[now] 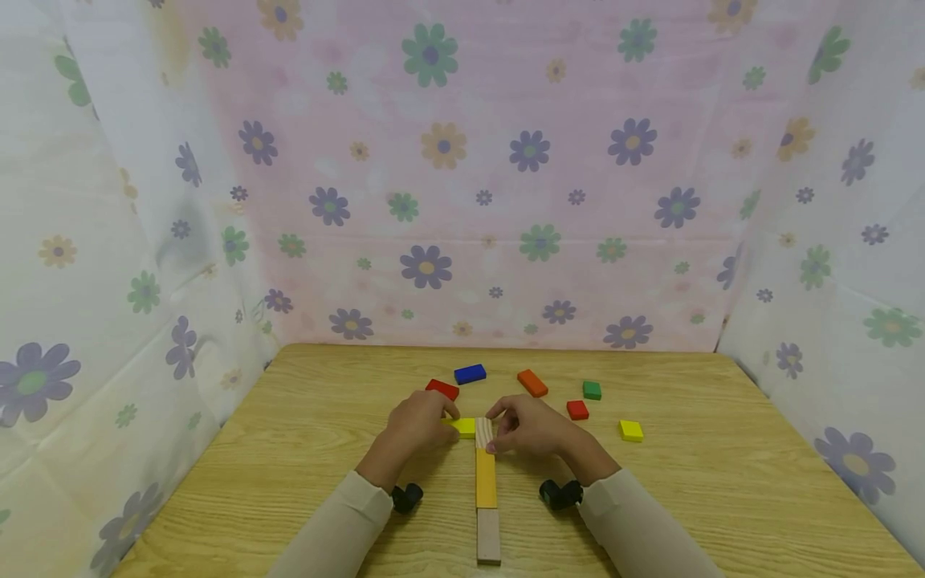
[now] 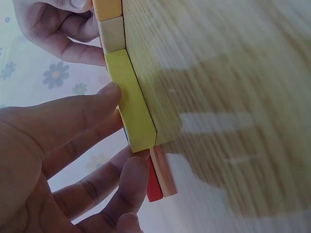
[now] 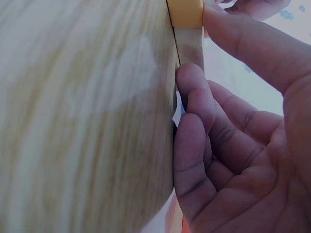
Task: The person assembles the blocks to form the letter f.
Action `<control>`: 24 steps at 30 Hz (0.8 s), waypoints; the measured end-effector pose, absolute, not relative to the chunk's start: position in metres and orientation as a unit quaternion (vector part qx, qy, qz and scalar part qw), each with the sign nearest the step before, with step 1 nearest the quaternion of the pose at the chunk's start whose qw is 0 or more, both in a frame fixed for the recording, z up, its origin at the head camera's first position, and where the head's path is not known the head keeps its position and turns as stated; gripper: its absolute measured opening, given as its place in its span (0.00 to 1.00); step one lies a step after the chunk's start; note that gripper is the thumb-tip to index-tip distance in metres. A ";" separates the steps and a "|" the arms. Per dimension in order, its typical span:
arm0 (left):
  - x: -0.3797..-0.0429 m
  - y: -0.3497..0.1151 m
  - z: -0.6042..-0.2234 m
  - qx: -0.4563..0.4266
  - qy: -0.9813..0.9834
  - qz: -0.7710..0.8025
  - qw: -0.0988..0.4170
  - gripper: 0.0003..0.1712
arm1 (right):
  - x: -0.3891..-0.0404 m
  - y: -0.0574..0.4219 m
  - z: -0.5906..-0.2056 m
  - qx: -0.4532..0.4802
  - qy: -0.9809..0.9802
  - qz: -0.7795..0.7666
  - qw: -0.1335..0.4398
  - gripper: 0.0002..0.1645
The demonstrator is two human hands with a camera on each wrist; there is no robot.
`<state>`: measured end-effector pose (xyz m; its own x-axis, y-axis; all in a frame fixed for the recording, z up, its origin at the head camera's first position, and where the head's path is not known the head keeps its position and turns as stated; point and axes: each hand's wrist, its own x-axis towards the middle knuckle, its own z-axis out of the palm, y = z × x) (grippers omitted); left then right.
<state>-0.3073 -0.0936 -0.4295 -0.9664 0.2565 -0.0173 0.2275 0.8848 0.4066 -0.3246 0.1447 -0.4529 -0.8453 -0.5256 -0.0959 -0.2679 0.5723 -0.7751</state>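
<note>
My left hand [image 1: 419, 421] pinches a yellow block [image 1: 464, 428] between thumb and fingers. In the left wrist view, the yellow block [image 2: 130, 99] lies on the table, its end against a pale wood block [image 2: 112, 34]. My right hand [image 1: 536, 425] holds that pale wood block [image 1: 483, 432] by its right side and far end, thumb near its joint with an orange-yellow block [image 1: 486, 478]. A brownish wood block [image 1: 488, 535] continues the straight row toward me. In the right wrist view, curled fingers [image 3: 189, 136] hide part of the pale block.
Behind the hands lie a red block [image 1: 442, 390], a blue block [image 1: 470, 374] and an orange block [image 1: 532, 383]. To the right are small green [image 1: 592, 391], red [image 1: 577, 410] and yellow blocks [image 1: 631, 431]. Flowered cloth [image 1: 462, 201] encloses the wooden table [image 1: 325, 401].
</note>
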 end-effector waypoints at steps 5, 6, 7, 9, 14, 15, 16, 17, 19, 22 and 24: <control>-0.308 -0.094 -0.430 0.123 0.970 0.204 0.035 0.16 | -0.324 0.144 -0.453 -0.229 0.873 -0.399 0.158 0.31; -0.308 -0.094 -0.430 0.123 0.971 0.204 0.035 0.16 | -0.324 0.144 -0.453 -0.230 0.873 -0.400 0.158 0.31; -0.308 -0.094 -0.430 0.123 0.971 0.204 0.035 0.16 | -0.324 0.144 -0.453 -0.230 0.873 -0.401 0.158 0.31; -0.308 -0.094 -0.430 0.123 0.971 0.204 0.033 0.15 | -0.324 0.144 -0.453 -0.229 0.873 -0.401 0.158 0.31; -0.307 -0.093 -0.430 0.118 0.971 0.204 0.033 0.15 | -0.325 0.144 -0.452 -0.228 0.874 -0.398 0.159 0.31; -0.307 -0.093 -0.430 0.116 0.971 0.205 0.034 0.15 | -0.325 0.144 -0.452 -0.227 0.875 -0.397 0.160 0.30; -0.307 -0.093 -0.430 0.115 0.971 0.205 0.035 0.14 | -0.325 0.144 -0.452 -0.227 0.875 -0.396 0.160 0.30; -0.308 -0.093 -0.431 0.114 0.971 0.205 0.034 0.14 | -0.325 0.144 -0.452 -0.227 0.875 -0.396 0.160 0.30; -0.308 -0.093 -0.432 0.115 0.971 0.205 0.033 0.14 | -0.324 0.144 -0.452 -0.230 0.874 -0.397 0.159 0.30; -0.309 -0.092 -0.433 0.122 0.970 0.206 0.028 0.13 | -0.323 0.144 -0.453 -0.232 0.874 -0.396 0.157 0.30; -0.309 -0.092 -0.434 0.127 0.969 0.208 0.026 0.13 | -0.323 0.144 -0.453 -0.236 0.873 -0.398 0.154 0.30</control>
<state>-0.3094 -0.0917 -0.4336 -0.9663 0.2574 0.0024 0.2357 0.8811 0.4101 -0.3229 0.1444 -0.4527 -0.8415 -0.5343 -0.0803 -0.2898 0.5718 -0.7675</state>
